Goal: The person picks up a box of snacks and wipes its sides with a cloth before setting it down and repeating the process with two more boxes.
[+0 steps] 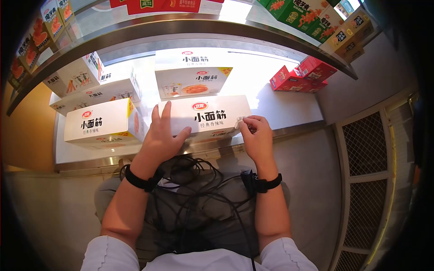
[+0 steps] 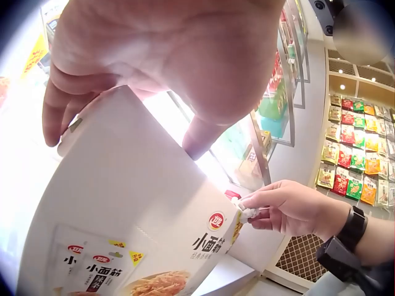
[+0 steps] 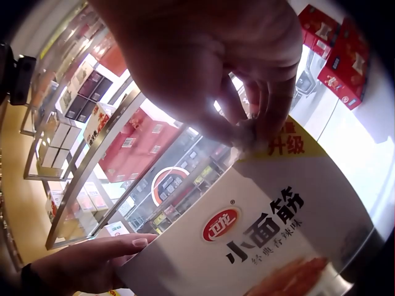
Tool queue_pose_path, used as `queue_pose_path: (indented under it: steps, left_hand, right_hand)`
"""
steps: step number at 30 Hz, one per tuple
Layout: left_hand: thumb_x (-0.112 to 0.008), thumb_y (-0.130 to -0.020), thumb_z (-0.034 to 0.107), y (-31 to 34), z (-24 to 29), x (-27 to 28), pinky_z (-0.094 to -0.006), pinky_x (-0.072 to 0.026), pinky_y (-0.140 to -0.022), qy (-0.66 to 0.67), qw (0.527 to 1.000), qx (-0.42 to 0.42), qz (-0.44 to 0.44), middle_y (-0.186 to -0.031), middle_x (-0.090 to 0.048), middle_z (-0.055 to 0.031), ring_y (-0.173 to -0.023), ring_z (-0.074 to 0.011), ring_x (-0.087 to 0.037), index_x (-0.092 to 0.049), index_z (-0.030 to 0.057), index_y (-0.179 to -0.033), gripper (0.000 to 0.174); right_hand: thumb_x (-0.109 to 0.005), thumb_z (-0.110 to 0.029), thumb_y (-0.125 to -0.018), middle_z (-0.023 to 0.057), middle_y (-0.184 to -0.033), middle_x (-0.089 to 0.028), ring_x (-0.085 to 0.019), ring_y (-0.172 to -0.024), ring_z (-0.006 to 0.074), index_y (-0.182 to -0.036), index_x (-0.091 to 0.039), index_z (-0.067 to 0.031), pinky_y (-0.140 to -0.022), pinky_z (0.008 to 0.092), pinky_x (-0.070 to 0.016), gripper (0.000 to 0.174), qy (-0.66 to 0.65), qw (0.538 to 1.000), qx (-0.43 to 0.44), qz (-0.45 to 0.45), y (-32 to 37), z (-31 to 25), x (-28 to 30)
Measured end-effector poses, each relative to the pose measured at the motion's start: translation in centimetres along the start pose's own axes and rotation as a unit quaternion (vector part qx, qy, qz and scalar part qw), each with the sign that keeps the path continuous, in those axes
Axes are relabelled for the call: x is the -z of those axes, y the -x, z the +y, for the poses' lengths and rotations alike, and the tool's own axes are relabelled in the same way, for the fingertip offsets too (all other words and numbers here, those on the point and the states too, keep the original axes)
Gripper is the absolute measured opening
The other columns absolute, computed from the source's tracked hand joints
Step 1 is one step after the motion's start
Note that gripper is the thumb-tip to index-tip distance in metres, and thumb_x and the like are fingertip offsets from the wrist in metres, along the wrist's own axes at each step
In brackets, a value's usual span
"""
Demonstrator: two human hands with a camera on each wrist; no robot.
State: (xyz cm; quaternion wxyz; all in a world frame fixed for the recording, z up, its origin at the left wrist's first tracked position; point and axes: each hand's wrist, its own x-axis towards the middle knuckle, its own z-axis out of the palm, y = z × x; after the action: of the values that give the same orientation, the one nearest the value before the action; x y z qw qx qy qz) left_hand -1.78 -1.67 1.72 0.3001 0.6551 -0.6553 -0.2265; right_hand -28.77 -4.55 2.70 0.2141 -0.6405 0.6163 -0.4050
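Observation:
A white box with black lettering and a red oval logo rests near the shelf's front edge. My left hand lies spread over its left end, thumb on the front; in the left wrist view the left hand reaches across the box. At the box's right corner, my right hand pinches a small crumpled whitish piece. The right wrist view shows the right hand's fingers closed on that piece beside the yellow corner of the box.
More white boxes stand to the left, and others behind. Red boxes sit at the right of the shelf. A metal-edged upper shelf arches above. Black cables lie over the lap.

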Motion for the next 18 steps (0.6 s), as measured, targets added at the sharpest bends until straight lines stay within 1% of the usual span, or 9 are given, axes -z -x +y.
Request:
queue_pose_path:
  steps: [4,6,7,8,9,11,12,14,18]
  left_hand:
    - [-0.07,-0.089,0.041,0.5,1.2,0.5,-0.0494,-0.0366,-0.112,-0.023,0.999,0.019,-0.016,-0.149,-0.029,-0.0409,-0.139,-0.0529,-0.034,-0.033,0.0015,-0.151,0.082]
    - [-0.071,-0.089,0.029,1.0,1.7,0.6,-0.05,-0.0404,-0.107,-0.048,0.986,-0.117,0.106,-0.144,-0.041,-0.0347,-0.134,-0.0481,-0.043,-0.041,0.0019,-0.147,0.071]
    - [-0.071,-0.089,0.029,1.0,2.9,1.5,-0.05,-0.0404,-0.107,-0.05,0.987,-0.113,0.104,-0.144,-0.041,-0.0347,-0.134,-0.0481,-0.043,-0.041,0.0019,-0.147,0.071]
    - [-0.072,-0.084,0.021,1.1,5.0,3.2,-0.0472,-0.0455,-0.099,-0.007,0.956,-0.247,0.157,-0.133,-0.05,-0.0287,-0.12,-0.0431,-0.052,-0.049,0.0015,-0.141,0.064]
    - [-0.072,-0.08,0.013,1.8,6.8,4.7,-0.0444,-0.0506,-0.091,0.038,0.906,-0.371,0.2,-0.123,-0.058,-0.0228,-0.105,-0.0382,-0.062,-0.057,0.001,-0.136,0.059]
    - [-0.073,-0.079,0.003,3.6,9.0,6.4,-0.0381,-0.0543,-0.074,0.202,0.866,-0.448,0.093,-0.108,-0.066,-0.0177,-0.086,-0.0304,-0.066,-0.055,-0.001,-0.129,0.053]
    - [-0.076,-0.077,0.003,4.4,9.6,6.7,-0.0355,-0.0526,-0.065,0.249,0.838,-0.481,0.057,-0.095,-0.067,-0.0142,-0.073,-0.0278,-0.064,-0.06,-0.001,-0.116,0.043]
    - [-0.078,-0.074,0.004,5.6,9.4,6.9,-0.0328,-0.0509,-0.056,0.298,0.814,-0.499,0.01,-0.083,-0.068,-0.0108,-0.061,-0.0253,-0.063,-0.064,-0.001,-0.103,0.033]
    - [-0.083,-0.07,0.01,6.6,8.6,6.7,-0.0312,-0.0449,-0.048,0.378,0.817,-0.429,-0.066,-0.066,-0.061,-0.007,-0.051,-0.0214,-0.057,-0.062,0.0025,-0.073,0.022]
  right_hand:
    - [-0.07,-0.012,-0.087,0.0143,-0.106,-0.065,-0.066,-0.076,0.0196,-0.102,-0.072,0.0051,-0.072,0.0307,-0.055,0.023,-0.015,1.0,0.004,-0.001,0.0,0.2,0.1]
    - [-0.071,-0.012,-0.087,0.0144,-0.106,-0.065,-0.066,-0.077,0.0196,-0.102,-0.072,0.005,-0.072,0.0308,-0.0551,0.023,-0.016,1.0,0.006,-0.004,0.1,0.1,0.1]
    - [-0.071,-0.012,-0.087,0.0145,-0.108,-0.065,-0.066,-0.079,0.0197,-0.103,-0.072,0.005,-0.073,0.0308,-0.0551,0.023,-0.016,1.0,0.005,-0.002,0.0,-0.1,0.1]
    - [-0.071,-0.012,-0.087,0.0145,-0.109,-0.064,-0.066,-0.08,0.0198,-0.104,-0.072,0.0051,-0.073,0.0308,-0.0552,0.023,-0.018,1.0,-0.001,-0.003,0.2,-0.2,0.1]
    - [-0.071,-0.012,-0.087,0.0145,-0.109,-0.064,-0.066,-0.08,0.0198,-0.104,-0.072,0.0051,-0.073,0.0308,-0.0552,0.023,-0.021,1.0,-0.014,-0.015,0.6,-0.3,0.2]
    - [-0.071,-0.012,-0.088,0.014,-0.109,-0.065,-0.067,-0.082,0.0198,-0.105,-0.072,0.0047,-0.075,0.0305,-0.055,0.024,-0.003,1.0,-0.024,-0.014,0.0,-0.7,0.4]
    - [-0.071,-0.012,-0.088,0.0135,-0.109,-0.065,-0.067,-0.082,0.0197,-0.105,-0.072,0.0045,-0.075,0.0304,-0.0548,0.025,-0.001,1.0,-0.016,-0.011,0.0,-0.6,0.3]
    - [-0.071,-0.013,-0.088,0.0129,-0.108,-0.066,-0.067,-0.083,0.0195,-0.106,-0.072,0.0041,-0.076,0.0304,-0.0545,0.025,0.007,1.0,-0.013,-0.009,0.2,-0.3,0.2]
    - [-0.07,-0.014,-0.088,0.0131,-0.11,-0.066,-0.067,-0.084,0.0193,-0.106,-0.072,0.0035,-0.077,0.0306,-0.0543,0.024,0.019,1.0,-0.017,-0.005,-0.1,-0.2,0.1]
